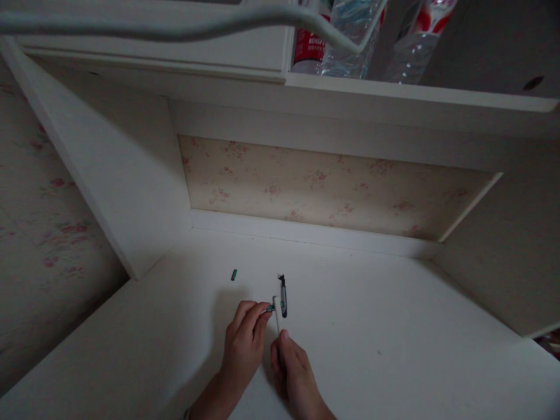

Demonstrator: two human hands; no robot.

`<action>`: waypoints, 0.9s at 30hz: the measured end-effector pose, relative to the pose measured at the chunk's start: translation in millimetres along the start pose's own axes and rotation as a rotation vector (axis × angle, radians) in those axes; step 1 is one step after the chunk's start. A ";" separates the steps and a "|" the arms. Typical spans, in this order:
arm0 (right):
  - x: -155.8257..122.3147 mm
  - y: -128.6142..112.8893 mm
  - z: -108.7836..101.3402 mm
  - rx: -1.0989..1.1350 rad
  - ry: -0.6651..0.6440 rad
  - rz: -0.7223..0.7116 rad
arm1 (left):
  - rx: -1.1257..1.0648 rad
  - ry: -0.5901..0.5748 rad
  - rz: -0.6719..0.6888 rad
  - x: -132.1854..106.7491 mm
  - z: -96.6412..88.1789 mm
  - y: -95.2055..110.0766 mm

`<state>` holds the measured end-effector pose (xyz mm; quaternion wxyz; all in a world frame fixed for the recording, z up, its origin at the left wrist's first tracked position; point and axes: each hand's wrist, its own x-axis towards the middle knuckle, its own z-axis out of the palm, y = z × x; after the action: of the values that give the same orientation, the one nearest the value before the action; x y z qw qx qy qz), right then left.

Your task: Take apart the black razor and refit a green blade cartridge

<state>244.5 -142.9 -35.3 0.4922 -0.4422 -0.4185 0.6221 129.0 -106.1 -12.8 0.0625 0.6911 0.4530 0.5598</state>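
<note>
My left hand [245, 338] is closed in a pinch over the white desk. Its fingertips hold a small dark-and-green piece [270, 308] against the pale tip of a slim stick-like tool [277, 318]. My right hand [297, 373] wraps round the lower part of that tool, whose tip points away from me. Just beyond and to the right lies a narrow black-edged item [284, 297] with a small black head at its far end. Another small dark-and-green rectangular piece [234, 275] rests on the desk farther left. The exact kind of these small things is unclear.
The white desktop [376, 303] runs back to a floral wall panel [315, 184]. White side boards [118, 169] enclose it. Overhead is a shelf [415, 96] with several plastic bottles [350, 41], and a pale curved bar [175, 26] crosses the top.
</note>
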 end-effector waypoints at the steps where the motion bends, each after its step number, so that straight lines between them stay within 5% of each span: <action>1: 0.4 0.5 -0.9 -0.041 0.020 -0.029 | 0.003 0.004 0.001 0.2 -0.1 0.5; 10: -2.5 -3.3 -0.6 -0.266 0.020 -0.097 | 0.026 0.013 -0.001 -0.7 -1.2 0.6; 27: -2.2 -3.3 -2.9 -0.282 0.103 -0.098 | 0.014 0.007 -0.005 -1.3 -0.4 -1.3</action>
<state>248.3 -144.3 -32.5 0.4755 -0.5174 -0.4971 0.5090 127.9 -106.4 -14.4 0.0572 0.6883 0.4590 0.5589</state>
